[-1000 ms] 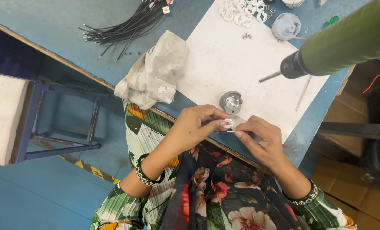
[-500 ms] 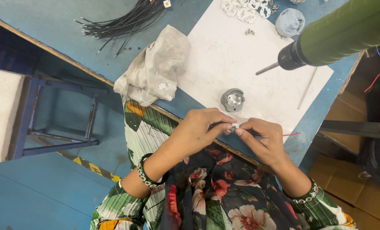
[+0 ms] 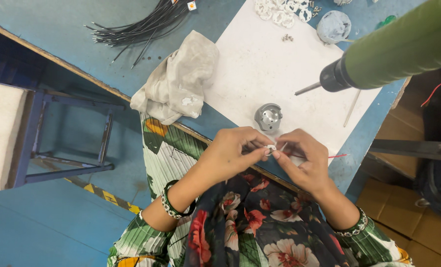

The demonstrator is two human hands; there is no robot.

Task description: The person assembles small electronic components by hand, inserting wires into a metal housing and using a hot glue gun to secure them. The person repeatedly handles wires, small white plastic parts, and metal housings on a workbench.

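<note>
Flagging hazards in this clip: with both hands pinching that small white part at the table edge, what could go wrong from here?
The small white part is pinched between the left hand and right hand over the lap, past the table edge; a slip would likely drop it into the floral clothing. The green power driver hangs with its bit pointing toward the work area, so a raised hand might meet it.

Workshop: hanging power screwdriver [image 3: 393, 54], wire bundle [image 3: 141, 27]
</note>
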